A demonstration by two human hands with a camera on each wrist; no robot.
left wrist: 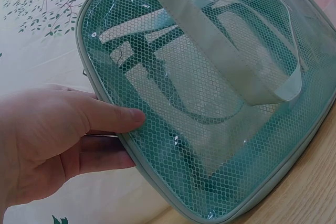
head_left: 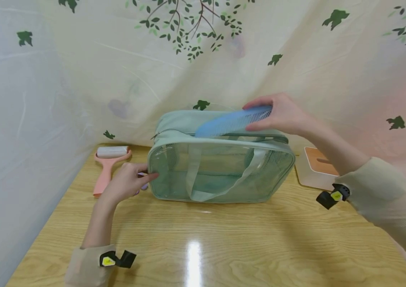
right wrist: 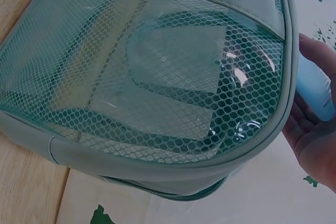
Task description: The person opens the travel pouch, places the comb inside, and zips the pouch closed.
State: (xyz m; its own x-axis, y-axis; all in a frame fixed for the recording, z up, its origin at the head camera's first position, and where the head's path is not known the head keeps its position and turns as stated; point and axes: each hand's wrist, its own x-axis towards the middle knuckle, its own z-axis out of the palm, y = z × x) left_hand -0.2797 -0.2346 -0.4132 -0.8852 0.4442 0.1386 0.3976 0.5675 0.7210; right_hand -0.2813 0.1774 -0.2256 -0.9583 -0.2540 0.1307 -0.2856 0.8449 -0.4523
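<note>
A pale green toiletry bag (head_left: 170, 175) with a see-through mesh front and two strap handles stands upright on the table, its top zip open. My left hand (head_left: 125, 181) pinches the bag's left edge; in the left wrist view, the thumb of that hand (left wrist: 58, 140) lies on the front and the fingers go behind. Over the bag's top right, my right hand (head_left: 285, 115) grips a blue comb (head_left: 224, 121) by one end. The comb slants down to the left, its far tip at the opening. The right wrist view shows the comb (right wrist: 312, 90) partly behind the bag's rim.
A pink lint roller (head_left: 105, 171) with a white roll lies left of the bag. Something small and purple (head_left: 144, 186) shows beside my left hand. To the right is a white tissue box (head_left: 312, 171) with a wooden lid, partly behind my right forearm. A leaf-patterned curtain (head_left: 116, 71) hangs behind.
</note>
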